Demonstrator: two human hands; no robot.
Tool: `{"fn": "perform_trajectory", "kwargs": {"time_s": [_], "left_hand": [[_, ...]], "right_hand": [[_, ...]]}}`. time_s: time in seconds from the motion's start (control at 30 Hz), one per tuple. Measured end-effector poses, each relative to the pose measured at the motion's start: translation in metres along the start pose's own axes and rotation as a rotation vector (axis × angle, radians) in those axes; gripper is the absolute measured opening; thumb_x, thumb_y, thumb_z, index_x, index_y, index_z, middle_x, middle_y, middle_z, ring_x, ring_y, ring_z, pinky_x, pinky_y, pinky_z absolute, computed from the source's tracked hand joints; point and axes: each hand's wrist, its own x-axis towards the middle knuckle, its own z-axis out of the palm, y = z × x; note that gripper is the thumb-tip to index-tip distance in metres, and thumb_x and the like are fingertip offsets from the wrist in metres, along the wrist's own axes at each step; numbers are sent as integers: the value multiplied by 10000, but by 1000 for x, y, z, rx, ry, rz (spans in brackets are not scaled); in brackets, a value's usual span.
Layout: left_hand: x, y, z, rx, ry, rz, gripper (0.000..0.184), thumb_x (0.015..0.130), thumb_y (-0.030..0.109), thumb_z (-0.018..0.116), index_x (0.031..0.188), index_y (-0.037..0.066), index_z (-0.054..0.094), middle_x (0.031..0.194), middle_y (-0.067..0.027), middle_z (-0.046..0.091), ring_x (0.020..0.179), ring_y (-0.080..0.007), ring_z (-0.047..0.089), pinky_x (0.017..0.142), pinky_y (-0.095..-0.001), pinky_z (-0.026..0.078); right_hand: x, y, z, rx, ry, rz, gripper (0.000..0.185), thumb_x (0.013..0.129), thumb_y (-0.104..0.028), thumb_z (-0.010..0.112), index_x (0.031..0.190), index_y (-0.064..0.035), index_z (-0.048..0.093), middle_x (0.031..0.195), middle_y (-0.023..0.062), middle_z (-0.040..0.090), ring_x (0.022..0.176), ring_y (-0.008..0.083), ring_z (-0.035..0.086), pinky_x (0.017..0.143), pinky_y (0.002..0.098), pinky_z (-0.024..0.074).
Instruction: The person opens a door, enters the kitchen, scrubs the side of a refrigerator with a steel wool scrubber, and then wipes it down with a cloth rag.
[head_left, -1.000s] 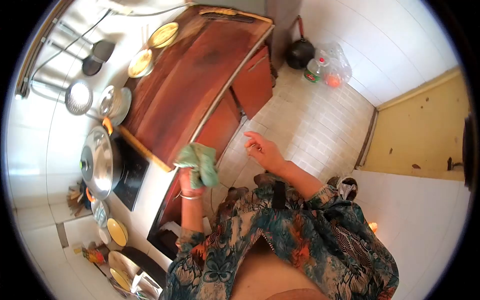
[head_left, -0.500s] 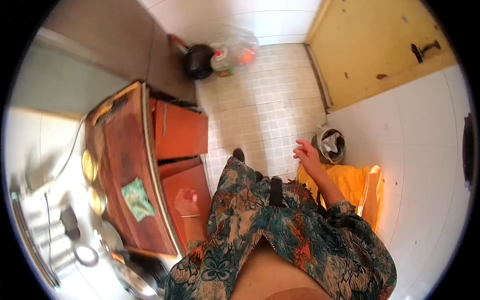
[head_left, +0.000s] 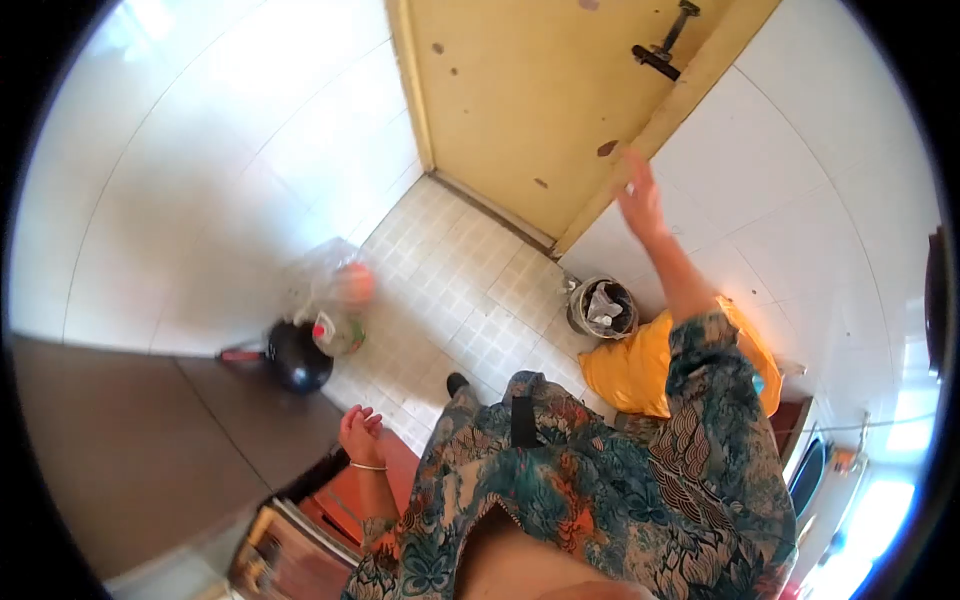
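Observation:
My right hand (head_left: 640, 198) is raised in front of the yellow door (head_left: 520, 90), near its lower right part, below the dark handle (head_left: 662, 52). Its fingers are stretched out and a little blurred, with nothing in them; I cannot tell whether they touch the door. Low on the left, my left hand (head_left: 361, 436) hangs by the red-orange cabinet (head_left: 365, 490). A light bracelet (head_left: 367, 466) circles that wrist. The left fingers are loosely curled and apart, holding nothing.
A bin (head_left: 603, 308) with a liner stands by the right wall, beside a yellow-orange bag (head_left: 630, 365). On the tiled floor (head_left: 440, 260) at left are a black wok (head_left: 299, 357), a plastic bottle (head_left: 338, 334) and a clear bag (head_left: 322, 268). A wooden counter (head_left: 290, 560) shows at lower left.
My view has turned right toward the yellow door, and the counter has mostly left it. My right arm has risen and stretched forward. My left hand stays low near the cabinet.

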Motion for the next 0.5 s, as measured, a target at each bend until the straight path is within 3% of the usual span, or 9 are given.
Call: {"fn": "perform_trajectory", "kwargs": {"time_s": [0.07, 0.13, 0.23, 0.33, 0.4, 0.47, 0.5], "left_hand": [[21, 32, 34, 33, -74, 18, 215, 899, 107, 460, 1087, 18, 510, 913, -113, 599, 704, -185, 610, 592, -263, 502], [39, 61, 74, 46, -165, 28, 207, 892, 113, 474, 1072, 22, 521, 891, -105, 606, 684, -178, 608, 588, -257, 497], [61, 71, 113, 35, -313, 66, 195, 884, 117, 489, 1049, 24, 535, 863, -97, 617, 672, -176, 610, 594, -262, 496], [64, 82, 151, 48, -445, 89, 202, 882, 121, 492, 1050, 19, 536, 883, -109, 622, 686, -184, 616, 599, -271, 498], [91, 89, 184, 62, -473, 43, 216, 879, 127, 492, 1058, 11, 527, 895, -124, 625, 693, -201, 623, 602, -284, 503], [52, 70, 163, 19, -474, 36, 230, 875, 136, 495, 1065, 8, 519, 893, -129, 624, 695, -214, 624, 605, -289, 505], [56, 67, 168, 11, -460, -29, 235, 872, 145, 497, 1063, 10, 518, 894, -131, 624, 693, -225, 626, 607, -296, 507]], "right_hand": [[63, 10, -24, -113, 147, 105, 509, 726, -91, 604, 1195, 16, 437, 1247, 249, 424, 1177, 392, 394, 983, 410, 347], [124, 34, -42, -243, 372, -46, 495, 758, -122, 576, 1206, 24, 424, 1234, 249, 427, 1180, 388, 380, 975, 414, 345], [174, -15, -66, -141, 426, 257, 539, 769, -153, 586, 1243, 28, 404, 1259, 218, 440, 1190, 354, 397, 976, 395, 337], [213, 27, -73, -41, 399, 507, 576, 747, -208, 591, 1225, 39, 385, 1224, 236, 423, 1195, 364, 359, 983, 411, 329], [240, 43, -47, -120, 489, 518, 734, 728, -205, 612, 1297, 78, 246, 1309, 250, 329, 1227, 386, 306, 1017, 412, 300], [204, 16, -70, -117, 719, 465, 801, 735, -180, 604, 1337, 89, 149, 1360, 258, 259, 1261, 403, 252, 1050, 415, 259], [202, 8, -70, -56, 805, 360, 877, 737, -151, 602, 1378, 48, 37, 1409, 258, 165, 1305, 417, 156, 1091, 412, 171]]}}
